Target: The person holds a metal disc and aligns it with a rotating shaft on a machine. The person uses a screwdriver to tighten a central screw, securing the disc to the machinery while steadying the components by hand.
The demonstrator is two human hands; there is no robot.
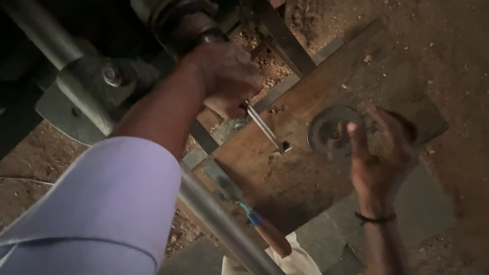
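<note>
A pale lilac sleeve (102,203) filled the near left of the head view, its cuff ending at the forearm that reached far and right. That left hand (226,76) was clenched around the upper end of a slim metal rod (262,125), which slanted down and right until its tip met a small metal block (285,147) on the wooden board (285,178). Behind the hand sat the dark rounded body of a machine (188,23), with a grey bracket and bolt (112,74) to the left.

A steel tube (219,219) ran from the sleeve's edge toward the near middle, crossing the board's near left edge. Just beside it lay a chisel (244,203) with a blue collar and brown wooden handle, the handle end hanging past the board's near edge over pale cloth (295,262).

The right hand (379,158), a dark band on its wrist, hovered blurred with fingers spread and grasped nothing, over the right rim of a round metal disc (331,130) lying flat on the board; whether it touched the disc I could not tell. Bare board lay between rod tip and disc. Sawdust-strewn earth floor (448,61) spread beyond the board's far and right edges.
</note>
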